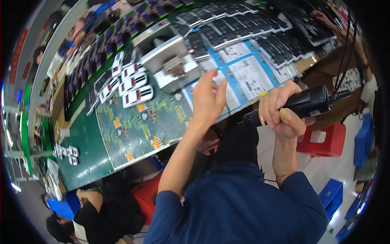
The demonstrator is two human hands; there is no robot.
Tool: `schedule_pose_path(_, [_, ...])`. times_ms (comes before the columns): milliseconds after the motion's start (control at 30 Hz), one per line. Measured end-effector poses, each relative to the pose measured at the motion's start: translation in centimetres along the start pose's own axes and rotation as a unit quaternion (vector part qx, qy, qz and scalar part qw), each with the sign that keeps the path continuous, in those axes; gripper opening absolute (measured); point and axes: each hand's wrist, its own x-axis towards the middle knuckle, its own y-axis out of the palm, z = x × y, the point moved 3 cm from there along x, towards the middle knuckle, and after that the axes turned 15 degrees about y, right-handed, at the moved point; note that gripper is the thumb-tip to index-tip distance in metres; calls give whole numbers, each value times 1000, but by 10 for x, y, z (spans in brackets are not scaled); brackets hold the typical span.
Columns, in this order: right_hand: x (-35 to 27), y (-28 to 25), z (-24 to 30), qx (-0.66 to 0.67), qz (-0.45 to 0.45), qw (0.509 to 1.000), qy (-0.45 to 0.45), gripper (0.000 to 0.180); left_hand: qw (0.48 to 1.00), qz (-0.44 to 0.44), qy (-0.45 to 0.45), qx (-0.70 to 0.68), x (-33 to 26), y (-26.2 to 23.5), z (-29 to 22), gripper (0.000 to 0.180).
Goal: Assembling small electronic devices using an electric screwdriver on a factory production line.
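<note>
My right hand [281,109] is wrapped round a black electric screwdriver [310,101], which lies roughly level over the table's front edge, its cord rising from the right end. My left hand [208,99] is held over the table with thumb and fingers apart and nothing visible in it. Nearest to it is a silver metal box-shaped device [168,61] with a small block at its front. Left of that device stand several white toy car bodies [134,83] with dark windows. Blue-and-white printed sheets [248,75] lie beyond and between my hands.
Rows of flat black parts with white edges [233,30] fill the far side. Dark purple-and-green pieces [101,51] line the back left. A patterned mat [142,126] covers the green table [87,162]. A red stool [325,140] stands at right; a co-worker [109,207] sits at lower left.
</note>
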Motion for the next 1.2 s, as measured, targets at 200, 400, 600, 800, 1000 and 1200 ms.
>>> schedule_pose_path(200, [-24,-24,33,-21,-60,998,9,23,994,58,-50,80,82,139,24,66])
schedule_pose_path(400, [-37,-37,54,-53,-101,993,31,27,984,87,-127,92,118,184,18,71])
schedule_pose_path(600, [-28,-33,47,-112,-40,993,-22,23,978,-28,-167,-125,95,171,21,46])
schedule_pose_path(800, [-16,-29,45,-71,-11,995,-65,21,881,-130,-193,-412,21,62,-4,38])
schedule_pose_path(1000, [52,13,12,-46,39,990,-126,12,805,-251,-288,-454,-71,-70,16,25])
schedule_pose_path(1200, [132,78,-50,-101,-23,982,-160,11,839,-226,-266,-418,-102,-92,24,22])
